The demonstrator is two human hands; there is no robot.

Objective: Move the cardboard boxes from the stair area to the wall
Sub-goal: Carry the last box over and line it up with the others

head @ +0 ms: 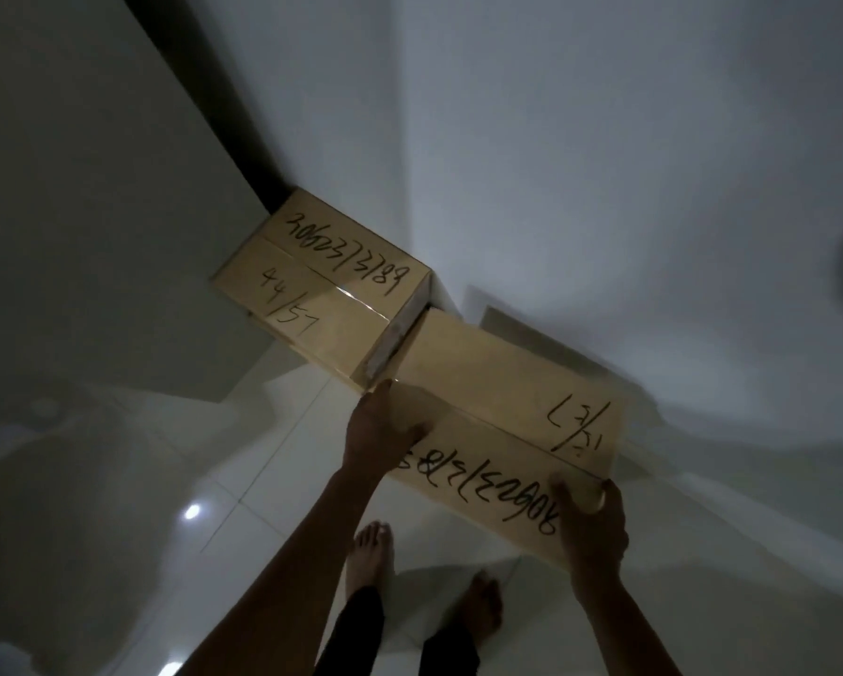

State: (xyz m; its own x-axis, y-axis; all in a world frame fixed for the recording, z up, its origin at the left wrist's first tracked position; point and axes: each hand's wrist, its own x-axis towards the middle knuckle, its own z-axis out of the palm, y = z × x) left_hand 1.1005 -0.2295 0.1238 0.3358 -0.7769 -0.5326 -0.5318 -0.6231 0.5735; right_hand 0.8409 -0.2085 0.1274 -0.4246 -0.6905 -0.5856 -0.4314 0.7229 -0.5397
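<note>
A cardboard box [502,407] with black handwritten numbers is held at an angle close to the white wall [604,163]. My left hand [378,431] grips its left corner and my right hand [590,524] grips its near right corner. A second cardboard box [321,285], marked "44/57", sits in the corner against the wall, stacked on another box whose edge shows beneath it. The held box's far left corner almost touches that stack.
Glossy white floor tiles [243,480] reflect a ceiling light. My bare feet [370,553] stand just behind the held box. A grey panel [92,212] with a dark edge rises at the left. The room is dim.
</note>
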